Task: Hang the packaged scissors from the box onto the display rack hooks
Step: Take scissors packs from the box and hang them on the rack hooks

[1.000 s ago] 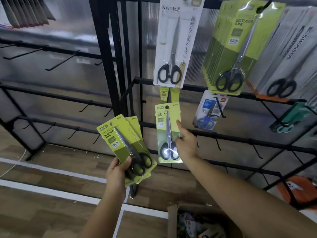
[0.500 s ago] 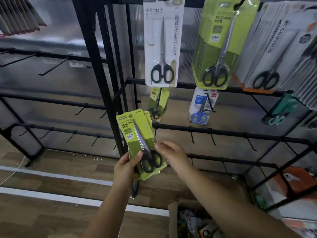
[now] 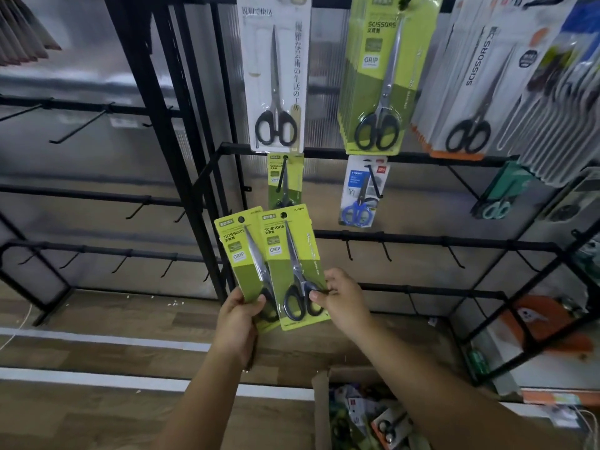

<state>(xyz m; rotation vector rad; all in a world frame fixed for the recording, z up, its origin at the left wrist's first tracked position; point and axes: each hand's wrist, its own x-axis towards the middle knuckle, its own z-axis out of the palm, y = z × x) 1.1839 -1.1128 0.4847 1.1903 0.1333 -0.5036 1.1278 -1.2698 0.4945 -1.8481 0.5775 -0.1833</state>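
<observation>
While hands grip two green packs (image 3: 293,264), blades up, seemingly fanned

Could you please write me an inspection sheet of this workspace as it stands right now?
Surface: wood-look floor with pale strips; no table seen.
Job's things: two green scissor packs, left pack and right pack, fanned and overlapping; one matching green pack hangs on a hook behind them; cardboard box below holds mixed packs.
Clutter: white specks on the floor by the rack foot.
Hands: left hand grips the left pack's bottom; right hand pinches the right pack's lower edge.
Cables: thin pale cord at the left edge.
Surroundings: black display rack with many bare hooks; upper hooks carry white pack, large green packs, blue scissors.
</observation>
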